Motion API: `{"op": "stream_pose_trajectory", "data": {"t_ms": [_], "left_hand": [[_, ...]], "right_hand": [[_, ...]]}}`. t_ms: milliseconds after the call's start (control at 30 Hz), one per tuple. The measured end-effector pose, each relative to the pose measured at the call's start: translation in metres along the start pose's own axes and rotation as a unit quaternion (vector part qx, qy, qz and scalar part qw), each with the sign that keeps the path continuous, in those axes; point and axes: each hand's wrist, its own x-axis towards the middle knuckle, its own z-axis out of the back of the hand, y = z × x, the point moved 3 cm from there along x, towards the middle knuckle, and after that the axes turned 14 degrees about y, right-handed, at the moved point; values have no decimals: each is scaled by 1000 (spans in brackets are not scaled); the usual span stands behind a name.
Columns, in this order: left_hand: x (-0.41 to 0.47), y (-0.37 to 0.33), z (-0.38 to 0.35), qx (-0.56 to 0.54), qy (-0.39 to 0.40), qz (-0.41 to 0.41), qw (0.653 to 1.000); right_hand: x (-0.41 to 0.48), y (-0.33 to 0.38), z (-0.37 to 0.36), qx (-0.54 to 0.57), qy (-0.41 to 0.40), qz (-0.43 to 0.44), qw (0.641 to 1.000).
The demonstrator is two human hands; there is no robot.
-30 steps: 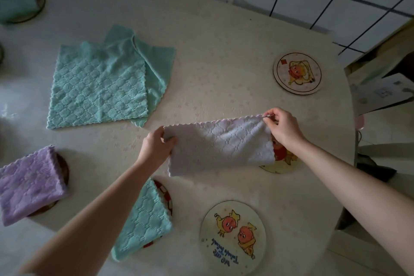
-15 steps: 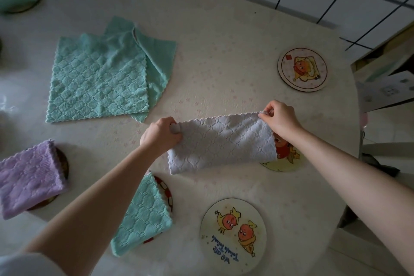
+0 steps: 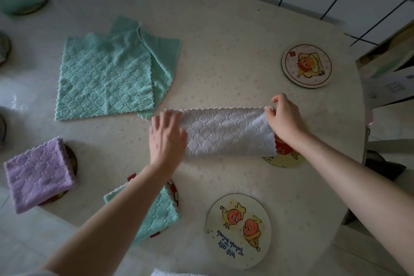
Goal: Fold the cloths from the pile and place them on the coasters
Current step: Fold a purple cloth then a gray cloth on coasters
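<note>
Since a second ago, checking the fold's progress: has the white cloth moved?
Yes. The white cloth has come down flat on the table, its near edge now farther from the two-figure coaster.

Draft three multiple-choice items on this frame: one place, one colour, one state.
1. The pale cloth has its right end: A in a basket; B over a coaster; C on a chair.
2. The unfolded pile is: A teal; B red; C black.
3. The right hand: A hangs idle; B grips a cup; C pinches the pale cloth's corner.

Key: B, the cloth's end covers part of the coaster's cartoon print; A, the spread cloths are all teal; C, thumb and fingers nip the upper right corner.
</note>
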Motion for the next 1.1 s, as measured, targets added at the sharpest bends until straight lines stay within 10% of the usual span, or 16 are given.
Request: {"op": "stream_pose_trajectory", "data": {"t_ms": [200, 433, 767, 1100], "left_hand": [[-73, -53, -62, 51, 173, -202, 963], [-85, -43, -77, 97, 219, -140, 961], [-108, -2, -58, 86, 224, 53, 969], [-94, -2, -53, 100, 223, 70, 967]], "right_hand": [[-81, 27, -50, -172, -38, 248, 952], [-113, 0, -92, -268, 77, 244, 929], [-110, -31, -62, -257, 14, 278, 925], [-92, -4, -59, -345, 22, 218, 913]]}}
